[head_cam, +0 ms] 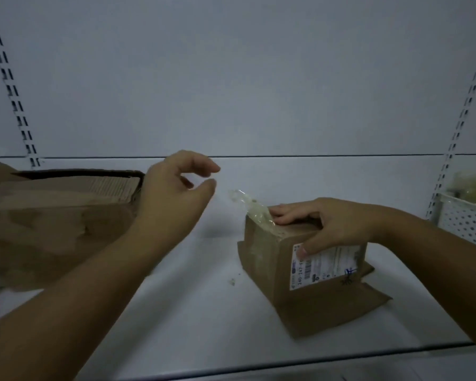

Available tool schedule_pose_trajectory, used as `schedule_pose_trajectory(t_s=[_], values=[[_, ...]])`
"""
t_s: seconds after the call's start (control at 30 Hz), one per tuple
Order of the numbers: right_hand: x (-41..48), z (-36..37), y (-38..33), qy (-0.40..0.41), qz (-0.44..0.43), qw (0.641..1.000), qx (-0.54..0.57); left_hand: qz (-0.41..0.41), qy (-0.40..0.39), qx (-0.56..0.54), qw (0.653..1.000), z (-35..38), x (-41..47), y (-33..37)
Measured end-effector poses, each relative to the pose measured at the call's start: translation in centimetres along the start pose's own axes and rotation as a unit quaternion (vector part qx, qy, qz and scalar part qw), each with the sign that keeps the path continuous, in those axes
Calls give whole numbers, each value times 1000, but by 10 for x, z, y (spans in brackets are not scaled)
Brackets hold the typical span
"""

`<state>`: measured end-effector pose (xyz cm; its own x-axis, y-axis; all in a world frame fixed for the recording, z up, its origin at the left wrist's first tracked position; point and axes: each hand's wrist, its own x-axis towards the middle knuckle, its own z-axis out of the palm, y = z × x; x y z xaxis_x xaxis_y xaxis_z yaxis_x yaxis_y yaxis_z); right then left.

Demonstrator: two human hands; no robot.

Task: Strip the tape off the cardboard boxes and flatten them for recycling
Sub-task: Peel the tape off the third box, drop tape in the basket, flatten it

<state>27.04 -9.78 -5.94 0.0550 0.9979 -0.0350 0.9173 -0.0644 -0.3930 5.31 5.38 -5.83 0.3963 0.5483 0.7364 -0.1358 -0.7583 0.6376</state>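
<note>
The right fingers (285, 215) lie close together and nearly flat on the top of the small box (267, 259). The thumb reaches down over the near edge and presses on the white label (331, 264), so the right hand (338, 224) clamps the box's upper corner between fingers and thumb. Just beyond those fingertips, at the box's far top corner, a strip of clear tape (249, 206) stands peeled up and crumpled. Its lower end is stuck to the cardboard and its free end points away from the hand. Beneath the hand the box stands on the white shelf (198, 303), its bottom flaps (368, 306) splayed outward on the surface.

The left fingers (204, 164) are loosely curled and apart from the thumb, with a gap between them and nothing held. The left hand (173, 188) hovers above the shelf, near the tape's free end but not touching it. Behind and to the outer side of this hand a large box (52, 224) of brown cardboard sits on the shelf, its top flaps loose. Between the two forearms a small scrap (232, 281) lies on the shelf. Past the right wrist stands a white perforated basket (462, 224) with blurred greenish contents.
</note>
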Motion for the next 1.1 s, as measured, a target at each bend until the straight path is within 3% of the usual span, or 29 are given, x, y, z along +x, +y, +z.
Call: schedule_pose_trajectory(t_s=[0.07, 0.13, 0.17, 0.23, 0.4, 0.57, 0.87, 0.93, 1.1], values=[[1, 0, 2, -3, -5, 1000, 18, -131, 4, -56, 990, 5, -23, -16], [0, 0, 4, -7, -11, 999, 37, -275, -138, -56, 950, 19, -44, -29], [0, 1, 5, -7, -12, 999, 46, -300, -199, -32, 932, 26, -50, -35], [0, 1, 5, 0, -14, 998, 55, -282, -231, -3, 931, 40, -56, -43], [-1, 3, 2, 19, -28, 998, 62, -279, -202, -39, 938, 63, -61, -52], [0, 7, -2, 34, -29, 997, 58, -410, -238, -197, 858, 61, -53, -56], [3, 12, -2, 52, -16, 998, -8, -456, -318, -304, 774, 15, -14, -43], [3, 13, -2, 53, -15, 998, -35, -435, -331, -283, 787, 5, 0, -33], [2, 15, -1, 51, -4, 997, -62, -368, -349, -102, 856, 0, 35, -13]])
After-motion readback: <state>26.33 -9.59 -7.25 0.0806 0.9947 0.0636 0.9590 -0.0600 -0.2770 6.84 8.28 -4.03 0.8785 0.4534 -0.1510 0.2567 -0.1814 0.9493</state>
